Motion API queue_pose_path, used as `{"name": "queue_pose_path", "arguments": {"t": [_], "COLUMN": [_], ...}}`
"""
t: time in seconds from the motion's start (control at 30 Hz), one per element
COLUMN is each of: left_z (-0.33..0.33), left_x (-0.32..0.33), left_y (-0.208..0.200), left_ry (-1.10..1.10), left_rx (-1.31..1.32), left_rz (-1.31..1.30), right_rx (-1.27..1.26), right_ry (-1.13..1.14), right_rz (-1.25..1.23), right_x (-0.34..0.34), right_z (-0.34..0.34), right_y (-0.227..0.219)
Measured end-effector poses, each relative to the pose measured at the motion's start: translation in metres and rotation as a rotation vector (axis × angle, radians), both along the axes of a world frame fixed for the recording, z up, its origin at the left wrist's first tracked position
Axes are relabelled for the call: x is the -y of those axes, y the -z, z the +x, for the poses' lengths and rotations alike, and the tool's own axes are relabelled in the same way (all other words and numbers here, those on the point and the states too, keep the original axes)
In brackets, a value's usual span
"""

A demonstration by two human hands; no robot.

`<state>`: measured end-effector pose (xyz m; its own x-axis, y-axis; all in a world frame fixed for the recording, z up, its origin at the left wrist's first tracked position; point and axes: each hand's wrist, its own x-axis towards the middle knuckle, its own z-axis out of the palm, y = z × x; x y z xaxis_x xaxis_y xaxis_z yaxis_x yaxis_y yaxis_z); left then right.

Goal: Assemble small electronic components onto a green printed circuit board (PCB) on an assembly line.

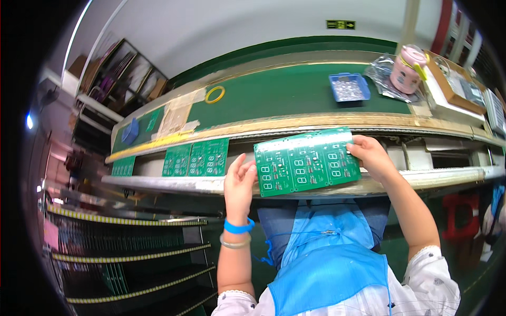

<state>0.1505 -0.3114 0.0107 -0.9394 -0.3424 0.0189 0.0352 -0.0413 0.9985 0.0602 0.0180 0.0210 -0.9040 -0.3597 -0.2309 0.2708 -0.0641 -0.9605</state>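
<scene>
A green circuit board panel (pixel 308 163) with rows of white digit displays and small parts is held up, slightly tilted, in front of my lap. My right hand (pixel 373 158) grips its right edge, thumb on the front face and the other fingers partly hidden behind. At the left edge, my left hand (pixel 241 181) has its fingers curled in, the thumb against the board's side. More green circuit boards (pixel 208 157) of the same kind lie on the rail to the left, with another board (pixel 124 166) farther along.
Behind the rail runs a green workbench (pixel 274 89) with a yellow tape roll (pixel 215 95), a blue bin of small metal parts (pixel 349 88) and a pink jug (pixel 408 69). A blue bin (pixel 130 131) stands far left. Slotted racks (pixel 132 258) stand lower left, a red stool (pixel 459 216) lower right.
</scene>
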Motion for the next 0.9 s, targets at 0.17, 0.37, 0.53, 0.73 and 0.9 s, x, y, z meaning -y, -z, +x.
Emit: {"name": "queue_pose_path", "arguments": {"t": [0.17,0.37,0.53,0.73,0.9], "left_z": [-0.063,-0.091,-0.095,-0.099,-0.099], "left_x": [0.022,0.021,0.033,0.032,0.014], "left_y": [0.024,0.055,0.053,0.048,0.037], "left_ry": [0.135,0.275,0.298,0.307,0.311], "left_rx": [0.241,0.220,0.268,0.306,0.456], "left_rz": [-0.173,-0.111,-0.248,-0.505,-0.530], "right_rx": [0.158,0.094,-0.126,-0.050,-0.193], "right_ry": [-0.079,0.049,0.014,0.166,0.287], "right_rz": [0.149,0.153,0.550,0.341,0.362], "right_x": [-0.001,-0.008,0.012,0.027,0.025], "right_z": [-0.032,-0.042,-0.043,-0.062,-0.056], "right_y": [0.038,0.072,0.069,0.103,0.103]}}
